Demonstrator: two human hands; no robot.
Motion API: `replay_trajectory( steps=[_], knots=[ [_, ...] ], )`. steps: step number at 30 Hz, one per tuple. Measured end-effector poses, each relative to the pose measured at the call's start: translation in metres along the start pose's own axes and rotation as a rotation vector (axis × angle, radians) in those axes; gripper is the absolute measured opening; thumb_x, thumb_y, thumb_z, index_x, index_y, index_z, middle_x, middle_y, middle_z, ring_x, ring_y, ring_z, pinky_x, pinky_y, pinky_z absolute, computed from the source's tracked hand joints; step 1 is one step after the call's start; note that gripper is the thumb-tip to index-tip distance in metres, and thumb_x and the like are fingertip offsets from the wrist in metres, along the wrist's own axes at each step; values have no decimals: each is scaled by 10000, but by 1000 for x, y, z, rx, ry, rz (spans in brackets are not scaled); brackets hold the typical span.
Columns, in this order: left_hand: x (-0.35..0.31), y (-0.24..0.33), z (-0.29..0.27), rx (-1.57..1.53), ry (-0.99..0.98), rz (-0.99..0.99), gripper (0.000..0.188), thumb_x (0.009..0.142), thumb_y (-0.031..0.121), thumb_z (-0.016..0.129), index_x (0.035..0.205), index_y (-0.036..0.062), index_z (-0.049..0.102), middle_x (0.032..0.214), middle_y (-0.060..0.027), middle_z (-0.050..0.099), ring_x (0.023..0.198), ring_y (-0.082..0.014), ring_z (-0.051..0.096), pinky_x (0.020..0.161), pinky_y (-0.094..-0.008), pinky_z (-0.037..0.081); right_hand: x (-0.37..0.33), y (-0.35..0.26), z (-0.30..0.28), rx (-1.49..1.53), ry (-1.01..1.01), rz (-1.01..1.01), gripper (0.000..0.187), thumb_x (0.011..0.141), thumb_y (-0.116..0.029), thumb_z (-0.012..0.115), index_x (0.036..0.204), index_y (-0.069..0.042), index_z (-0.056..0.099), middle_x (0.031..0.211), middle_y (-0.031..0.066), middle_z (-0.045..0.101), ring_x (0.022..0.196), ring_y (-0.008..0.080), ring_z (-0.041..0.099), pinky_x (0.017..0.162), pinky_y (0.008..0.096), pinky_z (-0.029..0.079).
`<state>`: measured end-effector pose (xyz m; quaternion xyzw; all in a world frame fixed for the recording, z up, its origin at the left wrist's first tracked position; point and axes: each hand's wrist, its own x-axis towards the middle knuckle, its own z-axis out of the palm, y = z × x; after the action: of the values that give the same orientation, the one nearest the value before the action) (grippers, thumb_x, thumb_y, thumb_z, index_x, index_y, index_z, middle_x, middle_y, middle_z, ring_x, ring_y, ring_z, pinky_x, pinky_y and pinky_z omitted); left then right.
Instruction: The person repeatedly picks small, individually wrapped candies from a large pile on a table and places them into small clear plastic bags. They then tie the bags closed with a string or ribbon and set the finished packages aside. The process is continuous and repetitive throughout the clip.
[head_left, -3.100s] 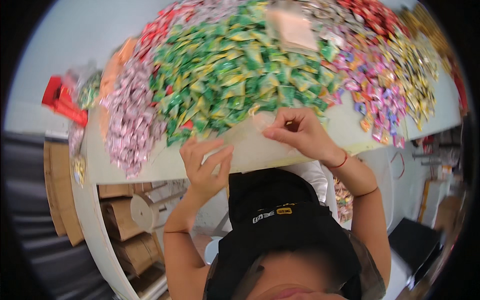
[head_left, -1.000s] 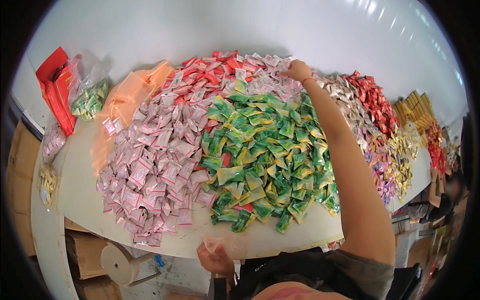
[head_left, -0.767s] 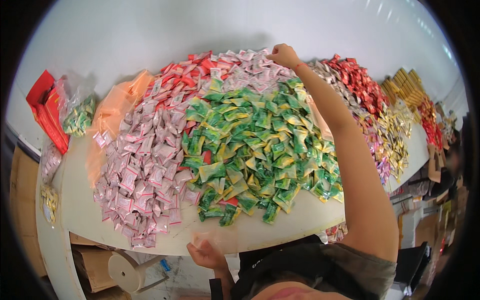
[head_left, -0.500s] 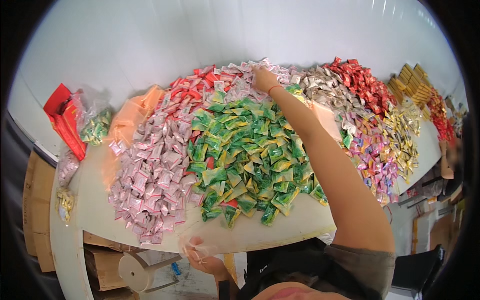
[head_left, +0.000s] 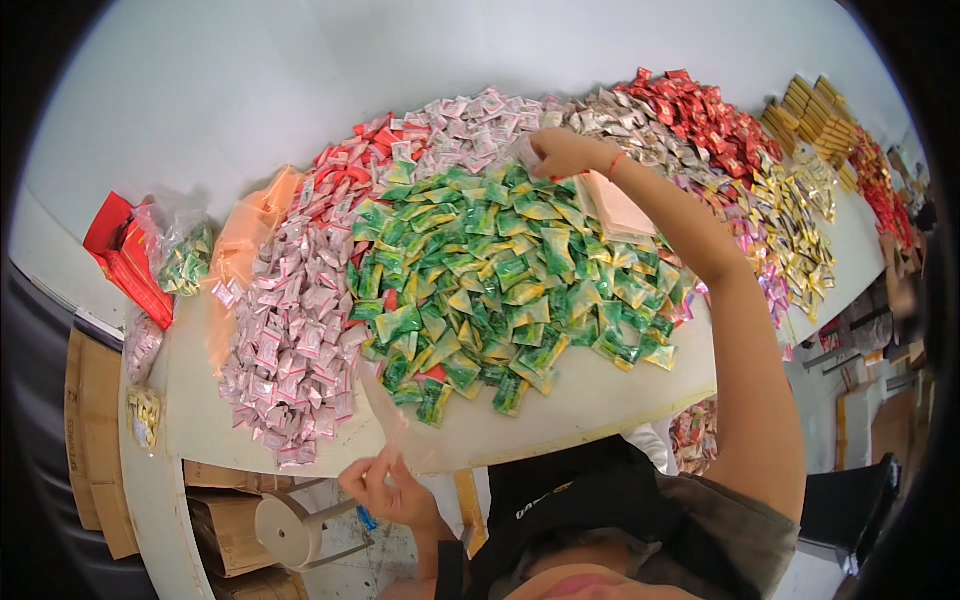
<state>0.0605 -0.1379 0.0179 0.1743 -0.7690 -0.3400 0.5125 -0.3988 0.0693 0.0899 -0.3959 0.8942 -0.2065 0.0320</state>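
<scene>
My left hand (head_left: 392, 487) is at the near table edge, its fingers closed on a thin, see-through peach plastic bag (head_left: 400, 432) that stands up limply above them. My right arm reaches over the table. My right hand (head_left: 575, 155) is closed at the far side of the heap of green-and-yellow packets (head_left: 500, 280), and a small whitish packet (head_left: 526, 152) shows at its fingertips. Behind it lies a pile of white-and-pink packets (head_left: 480, 122). A flat stack of peach bags (head_left: 615, 205) rests just below my right wrist.
Pale pink packets (head_left: 300, 340) lie left, beside loose peach bags (head_left: 262, 225) and a red bag (head_left: 135, 262). Brownish packets (head_left: 628, 122), red packets (head_left: 700, 110), yellow packets (head_left: 800, 215) and gold sticks (head_left: 815, 118) fill the right. A stool (head_left: 285, 530) and cardboard boxes (head_left: 228, 525) stand below.
My right hand has drawn back from the white-and-pink pile, toward the right, with a small packet. My left hand has raised the bag, which now stands more opened out. The view has shifted slightly.
</scene>
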Motion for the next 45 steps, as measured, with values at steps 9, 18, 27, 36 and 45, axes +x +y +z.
replay_trajectory(
  steps=[9, 18, 27, 36, 45],
  knots=[
    [-14, 18, 63, 115, -361, 172, 132, 724, 15, 590, 846, 50, 624, 810, -83, 515, 789, -253, 478, 734, -350, 371, -21, 38, 35, -153, -32, 119, 429, 743, -427, 654, 864, -18, 610, 765, 179, 603, 732, 326, 583, 643, 424, 446],
    [-41, 3, 77, 91, -370, 17, 158, 812, 95, 579, 736, 26, 460, 723, -93, 474, 688, -277, 439, 672, -375, 334, -27, -1, 34, 97, 265, 229, 308, 683, -328, 607, 553, -49, 602, 548, 124, 590, 526, 259, 585, 543, 357, 477],
    [-49, 16, 88, 16, -452, 64, 150, 784, 97, 643, 711, 57, 519, 725, -66, 553, 742, -271, 502, 706, -348, 387, -201, -123, 34, 935, 109, 153, 170, 765, -114, 710, 854, -50, 580, 681, -14, 581, 620, 42, 507, 535, 241, 391],
    [-80, 43, 101, -93, -592, 76, 64, 778, 69, 628, 784, 36, 573, 818, -95, 605, 797, -260, 561, 731, -337, 427, -334, -176, 133, 689, 334, 193, 146, 747, -43, 670, 889, -16, 649, 655, 102, 534, 566, 241, 513, 530, 326, 398],
    [-99, 68, 96, -313, -646, 85, 99, 731, -1, 630, 811, 20, 576, 962, -155, 566, 870, -297, 570, 796, -341, 456, -336, -170, 139, 713, 241, 207, 150, 766, -108, 652, 886, -18, 649, 681, 128, 568, 597, 285, 546, 534, 327, 405]
  ],
)
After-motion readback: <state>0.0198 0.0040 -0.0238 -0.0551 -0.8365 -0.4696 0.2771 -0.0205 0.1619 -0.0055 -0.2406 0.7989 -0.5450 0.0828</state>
